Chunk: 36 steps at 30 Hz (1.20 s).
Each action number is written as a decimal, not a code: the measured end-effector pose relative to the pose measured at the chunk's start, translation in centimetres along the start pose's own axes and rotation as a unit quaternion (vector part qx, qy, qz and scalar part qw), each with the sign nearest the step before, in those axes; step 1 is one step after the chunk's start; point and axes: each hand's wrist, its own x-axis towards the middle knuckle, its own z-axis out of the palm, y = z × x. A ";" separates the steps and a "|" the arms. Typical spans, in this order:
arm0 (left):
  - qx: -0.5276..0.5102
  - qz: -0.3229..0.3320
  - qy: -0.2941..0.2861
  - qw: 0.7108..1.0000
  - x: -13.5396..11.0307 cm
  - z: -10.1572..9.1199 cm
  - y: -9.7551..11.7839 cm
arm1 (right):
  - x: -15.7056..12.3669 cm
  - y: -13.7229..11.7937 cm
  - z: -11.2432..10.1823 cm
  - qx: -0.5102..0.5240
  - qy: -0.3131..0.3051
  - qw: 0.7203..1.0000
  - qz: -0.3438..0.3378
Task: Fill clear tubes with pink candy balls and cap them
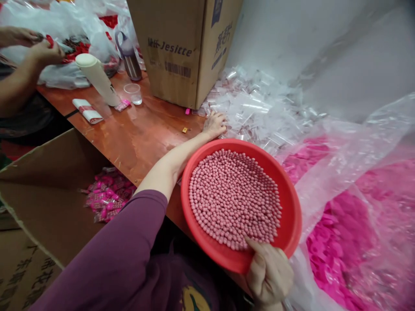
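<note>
A round red plastic basin full of small pink beads is tilted in front of my body, over the table's near edge. My right hand grips its near rim, one finger reaching inside close to the beads. Beyond the basin, my left hand reaches to the edge of a heap of clear plastic pieces. Its fingers are bent a little and apart, and I see nothing held in them. My left forearm passes beside the basin's left rim.
A tall cardboard box stands behind my left hand. Bagged bright pink pieces lie at right. An open carton at lower left holds small pink packets. A cup, bottles and a co-worker's hands are at far left.
</note>
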 end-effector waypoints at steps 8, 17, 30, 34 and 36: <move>-0.220 0.062 0.115 0.967 0.4 -2.4 3.0 | 1.1 -0.9 -0.1 -0.003 0.018 1.000 0.012; -0.419 0.273 -0.290 0.816 -8.1 -9.5 5.3 | 1.3 -1.3 -0.1 0.001 0.004 1.000 0.028; 0.020 0.175 -0.273 0.946 -7.8 -2.1 -6.5 | 0.8 -1.8 -0.3 0.013 0.010 0.998 0.054; 0.064 0.177 -0.242 0.952 -6.7 -0.5 -3.8 | 0.6 -1.6 -0.4 0.018 0.001 0.999 0.051; 0.095 0.181 -0.220 0.954 -4.5 0.7 -1.8 | 0.6 -1.6 -0.4 0.017 0.002 0.998 0.052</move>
